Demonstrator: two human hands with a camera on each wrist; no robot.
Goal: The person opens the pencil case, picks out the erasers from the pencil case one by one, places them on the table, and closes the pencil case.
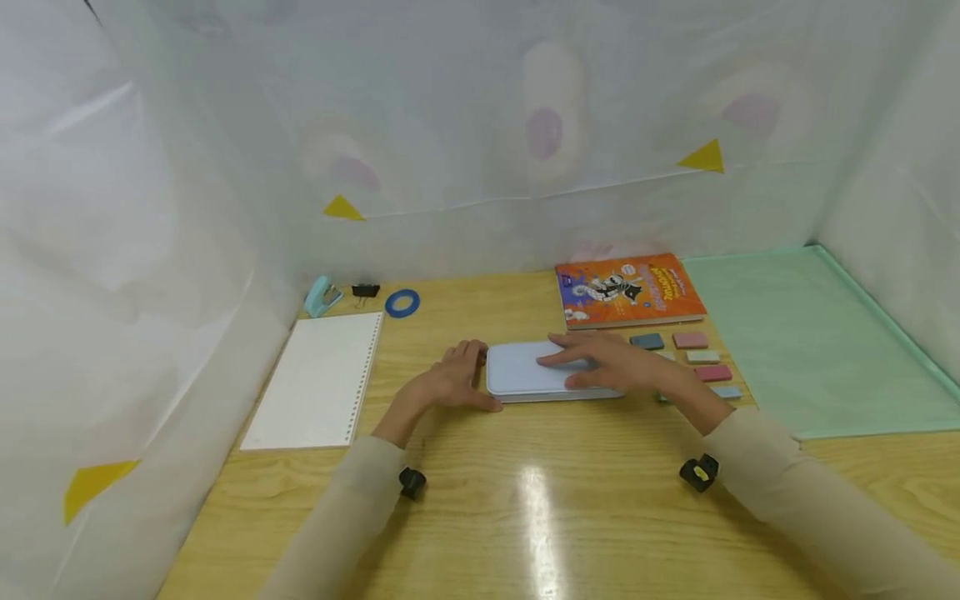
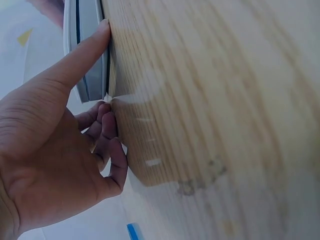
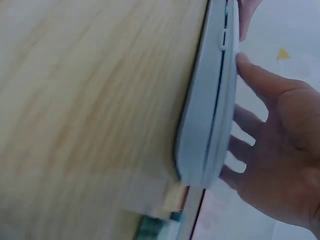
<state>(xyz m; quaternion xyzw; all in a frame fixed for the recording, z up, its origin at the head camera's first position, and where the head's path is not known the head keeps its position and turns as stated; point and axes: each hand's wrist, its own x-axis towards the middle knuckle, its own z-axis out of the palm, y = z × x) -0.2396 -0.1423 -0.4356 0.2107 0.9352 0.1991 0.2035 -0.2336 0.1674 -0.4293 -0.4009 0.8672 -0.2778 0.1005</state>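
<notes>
A pale blue-white pencil case (image 1: 517, 371) lies closed on the table, with a small clasp (image 3: 224, 39) on its near side in the right wrist view. My left hand (image 1: 452, 379) is at its left end. The thumb reaches along the near side, while the loosely bent fingers (image 2: 116, 162) come down by the end, tips at the tabletop. From the right, my right hand (image 1: 611, 360) rests on the lid, its fingers spread over the top. The right thumb (image 3: 267, 82) touches the lid's near edge.
Several eraser-like blocks (image 1: 692, 340) lie right of the case, below an orange book (image 1: 630, 292). A green mat (image 1: 817, 342) covers the far right. At left are a spiral notebook (image 1: 315, 379), light blue stapler (image 1: 318, 297), black binder clip (image 1: 366, 290) and blue tape ring (image 1: 390, 310).
</notes>
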